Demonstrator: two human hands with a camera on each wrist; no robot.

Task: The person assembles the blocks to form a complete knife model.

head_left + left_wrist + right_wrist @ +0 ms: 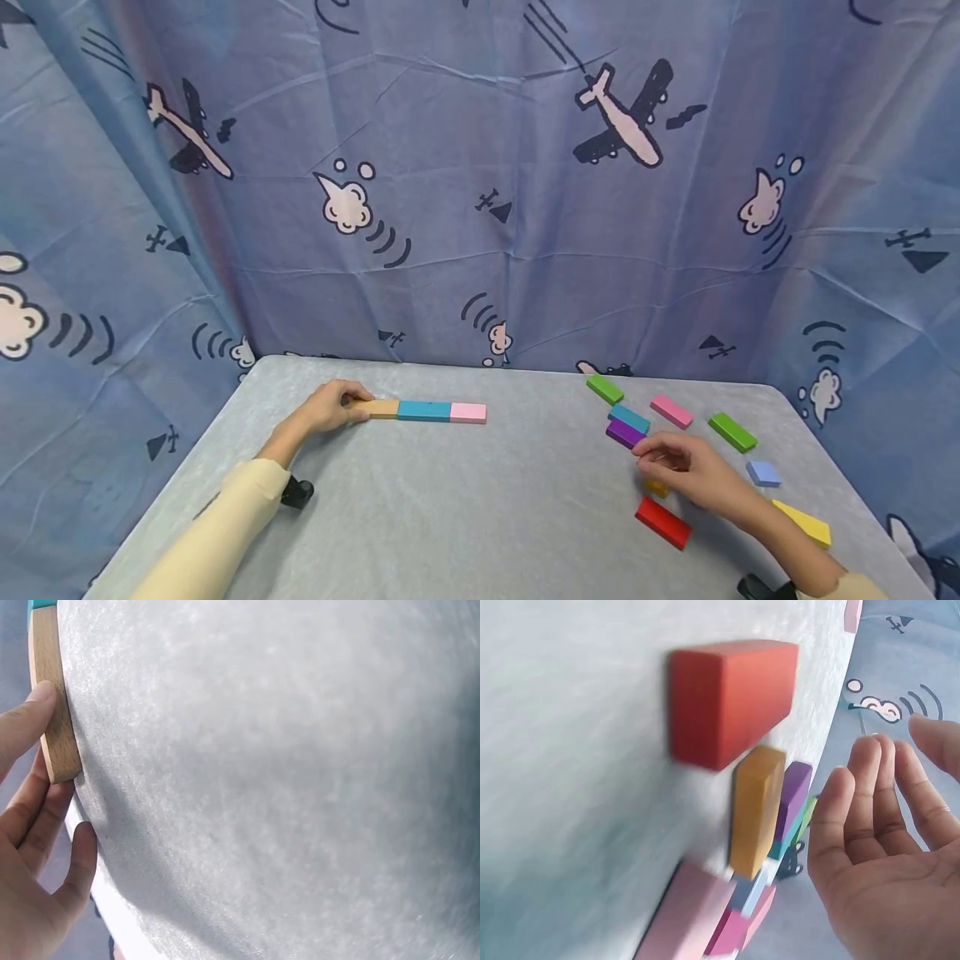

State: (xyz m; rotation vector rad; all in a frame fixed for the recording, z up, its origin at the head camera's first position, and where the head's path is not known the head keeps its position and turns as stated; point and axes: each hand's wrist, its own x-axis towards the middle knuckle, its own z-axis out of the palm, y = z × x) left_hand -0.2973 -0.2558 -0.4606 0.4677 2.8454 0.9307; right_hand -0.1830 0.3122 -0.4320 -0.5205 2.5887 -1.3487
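Right now the left grip [328, 407] pinches the wood block [384, 408], the left end of a row on the far left of the desk [487, 508]. Next come a blue block [423, 411] and a pink block [468, 413]. The left arm reaches far out, and the hand covers the wood block's left end. The right grip [693, 471] has softly bent fingers with nothing in them. It partly hides the orange block [657, 488]; the red block [663, 523] lies nearer. The right sleeve [843, 588] is cut off at the near edge.
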